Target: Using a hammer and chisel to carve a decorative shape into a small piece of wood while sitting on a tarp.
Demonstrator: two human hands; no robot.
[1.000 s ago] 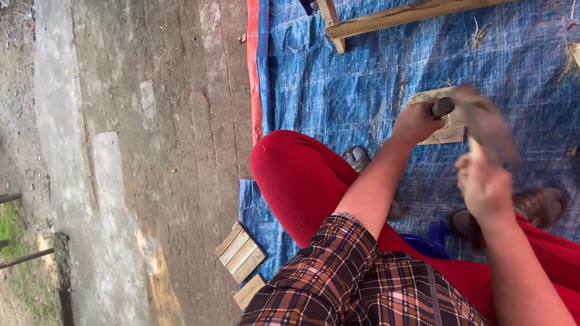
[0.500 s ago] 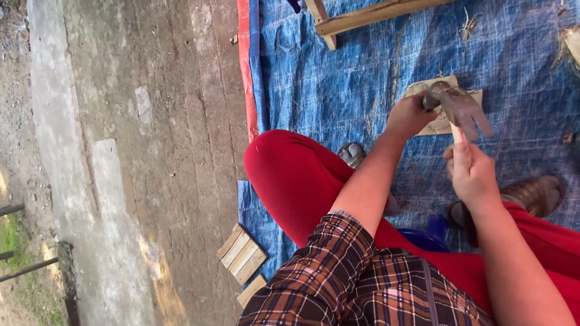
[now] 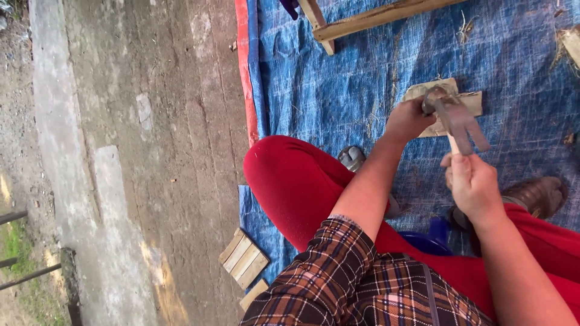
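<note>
My left hand (image 3: 408,119) rests on the blue tarp (image 3: 338,90) and steadies a small flat wooden piece (image 3: 473,100) by its near edge. My right hand (image 3: 474,184) grips the wooden handle of a rusty claw hammer (image 3: 454,115). The hammer's head sits over the wooden piece, right beside my left fingers, with the claw pointing back toward my right hand. My red trouser leg (image 3: 290,181) lies bent under my left arm.
A long wooden beam (image 3: 374,18) lies across the tarp's far end. Small slatted wood pieces (image 3: 244,258) lie at the tarp's edge on the bare concrete ground (image 3: 151,151). A brown shoe (image 3: 541,194) and a blue stool (image 3: 432,238) are below my right hand.
The hammer has swung down from a raised position onto the wooden piece, and my right hand has dropped lower. My left hand has stayed on the wood.
</note>
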